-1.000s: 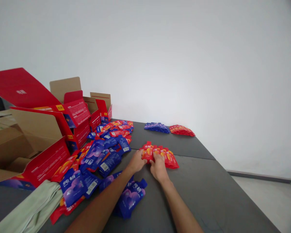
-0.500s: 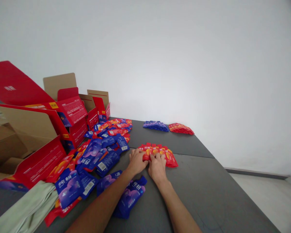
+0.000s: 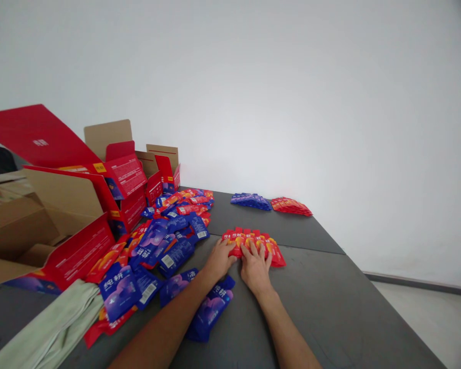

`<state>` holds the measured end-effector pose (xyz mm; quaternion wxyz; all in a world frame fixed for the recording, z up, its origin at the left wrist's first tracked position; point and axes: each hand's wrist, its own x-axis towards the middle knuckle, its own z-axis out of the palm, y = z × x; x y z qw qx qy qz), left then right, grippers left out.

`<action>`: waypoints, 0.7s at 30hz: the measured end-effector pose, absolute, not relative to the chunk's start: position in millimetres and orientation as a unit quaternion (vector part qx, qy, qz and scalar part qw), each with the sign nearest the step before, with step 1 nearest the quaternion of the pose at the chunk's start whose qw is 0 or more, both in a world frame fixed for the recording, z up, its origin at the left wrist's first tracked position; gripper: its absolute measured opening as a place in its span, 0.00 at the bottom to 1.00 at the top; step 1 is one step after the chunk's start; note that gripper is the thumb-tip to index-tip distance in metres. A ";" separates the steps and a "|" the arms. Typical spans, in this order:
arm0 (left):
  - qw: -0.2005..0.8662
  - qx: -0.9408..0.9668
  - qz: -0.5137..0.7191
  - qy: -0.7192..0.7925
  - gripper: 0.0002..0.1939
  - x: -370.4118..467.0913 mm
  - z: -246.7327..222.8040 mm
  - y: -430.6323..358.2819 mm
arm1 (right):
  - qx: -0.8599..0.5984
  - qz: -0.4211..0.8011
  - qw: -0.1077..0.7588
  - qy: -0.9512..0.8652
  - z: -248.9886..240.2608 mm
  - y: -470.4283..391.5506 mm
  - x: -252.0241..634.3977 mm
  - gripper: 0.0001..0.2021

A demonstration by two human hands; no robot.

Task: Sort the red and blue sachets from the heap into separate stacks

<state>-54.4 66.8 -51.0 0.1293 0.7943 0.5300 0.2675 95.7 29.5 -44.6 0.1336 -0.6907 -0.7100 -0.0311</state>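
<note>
A row of overlapping red pouches (image 3: 274, 251) with orange fruit prints lies on the grey table in front of me. At its left end, my left hand (image 3: 218, 260) is closed around the edge of the nearest red pouch, its fingertips partly hidden. My right hand (image 3: 255, 266) rests on the front of the row with fingers spread over the pouches. Below my left forearm are a few blue pouches (image 3: 211, 310), partly covered by the arm.
A mixed heap of blue and red pouches (image 3: 176, 253) lies to the left. Open red cartons (image 3: 80, 253) stand behind it. Near the wall sit a fanned blue stack (image 3: 251, 201) and a fanned red stack (image 3: 291, 206). Pale green cloth (image 3: 49, 328) lies at lower left.
My right hand's fingers have spread out over the row of red pouches, where they were bunched at its front edge. My left hand stays at the row's left end. The view has shifted slightly left.
</note>
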 end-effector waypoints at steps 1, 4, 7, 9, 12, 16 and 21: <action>0.122 0.794 0.267 0.532 0.26 -54.0 -49.9 65.9 | -0.690 -0.032 0.132 -0.711 -44.7 29.9 95.6 0.25; 0.104 0.793 0.264 0.540 0.24 -52.4 -44.9 63.2 | -0.691 -0.038 0.134 -0.709 -44.7 30.1 95.5 0.25; 0.106 0.786 0.254 0.554 0.23 -51.0 -39.1 59.9 | -0.693 -0.041 0.135 -0.707 -45.0 29.8 95.8 0.25; 0.113 0.782 0.249 0.561 0.25 -51.2 -35.1 56.7 | -0.693 -0.040 0.136 -0.707 -44.3 29.2 95.6 0.25; 0.107 0.779 0.257 0.562 0.24 -55.4 -28.5 49.9 | -0.691 -0.050 0.149 -0.706 -40.4 26.8 92.7 0.24; 0.088 0.773 0.267 0.568 0.20 -71.6 -18.6 38.9 | -0.670 -0.065 0.182 -0.717 -30.9 21.7 79.3 0.23; 0.067 0.752 0.262 0.601 0.23 -105.5 -10.8 26.8 | -0.624 -0.039 0.227 -0.746 -16.8 18.8 45.5 0.22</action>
